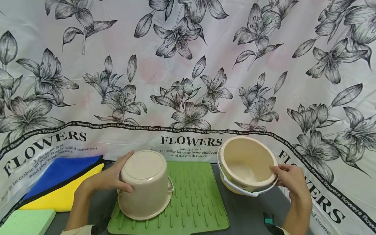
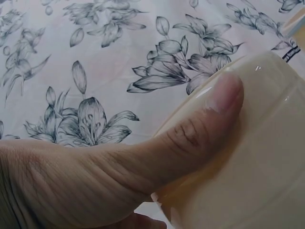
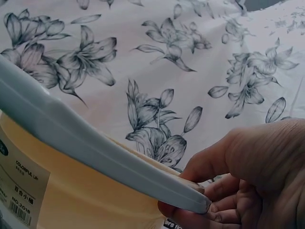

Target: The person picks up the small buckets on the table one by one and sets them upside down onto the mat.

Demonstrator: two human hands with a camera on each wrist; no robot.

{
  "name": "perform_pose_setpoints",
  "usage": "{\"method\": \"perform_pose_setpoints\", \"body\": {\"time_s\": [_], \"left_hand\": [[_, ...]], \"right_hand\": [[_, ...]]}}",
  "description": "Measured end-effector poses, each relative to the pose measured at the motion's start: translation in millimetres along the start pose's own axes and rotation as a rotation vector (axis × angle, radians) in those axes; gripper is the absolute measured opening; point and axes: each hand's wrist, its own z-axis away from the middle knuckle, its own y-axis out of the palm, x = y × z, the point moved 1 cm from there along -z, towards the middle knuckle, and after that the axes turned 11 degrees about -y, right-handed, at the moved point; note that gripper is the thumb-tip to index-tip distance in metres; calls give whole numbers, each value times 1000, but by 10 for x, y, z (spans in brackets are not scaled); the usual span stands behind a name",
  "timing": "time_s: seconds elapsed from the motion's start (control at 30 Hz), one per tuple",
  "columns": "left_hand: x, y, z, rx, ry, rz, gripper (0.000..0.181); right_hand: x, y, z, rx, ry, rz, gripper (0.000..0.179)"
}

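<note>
My left hand (image 1: 113,176) grips a cream bucket (image 1: 147,195) that is upside down over the green ridged mat (image 1: 196,192), its closed base facing up. In the left wrist view the thumb (image 2: 205,124) presses along the side of that bucket near its base. A second cream bucket (image 1: 249,160) is held up on the right, its mouth tilted towards me. My right hand (image 1: 290,179) pinches its rim at the right, beside the white handle (image 1: 252,192). A printed label (image 3: 24,191) with a barcode shows on this bucket in the right wrist view.
Folded blue (image 1: 61,169) and yellow cloths (image 1: 64,192) lie at the left, with a pale green block (image 1: 29,220) in front of them. A flower-printed curtain (image 1: 188,98) hangs behind the dark table (image 1: 243,215).
</note>
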Motion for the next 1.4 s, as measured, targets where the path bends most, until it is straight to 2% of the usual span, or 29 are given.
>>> {"method": "perform_pose_setpoints", "body": {"time_s": [0.1,0.17,0.23,0.33,0.43,0.5,0.63,0.7,0.77,0.87,0.93,1.07,1.2,1.4], "left_hand": [[2,-17,12,-18,44,-49,129],[3,-31,22,-54,70,-88,126],[-15,-50,31,-125,86,-121,125],[-101,-68,36,-276,102,-162,125],[-282,-25,-21,-414,98,-171,118],[-453,66,-90,-481,91,-148,108],[-835,400,-262,-571,151,-60,85],[-1005,617,-351,-563,196,2,75],[-1145,831,-422,-532,215,65,66],[-1271,1091,-497,-467,194,156,60],[-1312,1199,-522,-452,170,189,58],[-1330,1292,-560,-452,112,240,54],[-1332,1300,-559,-454,80,281,51],[-1346,1290,-546,-462,30,285,52]], "right_hand": [[29,20,-9,19,4,-11,64],[57,44,-17,32,-7,-15,63],[92,72,-25,38,-25,-23,62],[159,117,-21,39,-64,-46,58],[232,156,-7,37,-95,-67,55],[281,185,-1,41,-109,-80,54],[377,273,-21,80,-152,-115,50],[428,323,-30,100,-177,-123,49],[477,369,-30,117,-198,-134,48],[547,427,-12,139,-223,-150,46],[587,455,2,156,-240,-163,46],[664,495,32,187,-285,-176,44],[723,519,56,213,-345,-182,41],[755,520,51,214,-435,-142,36]]}}
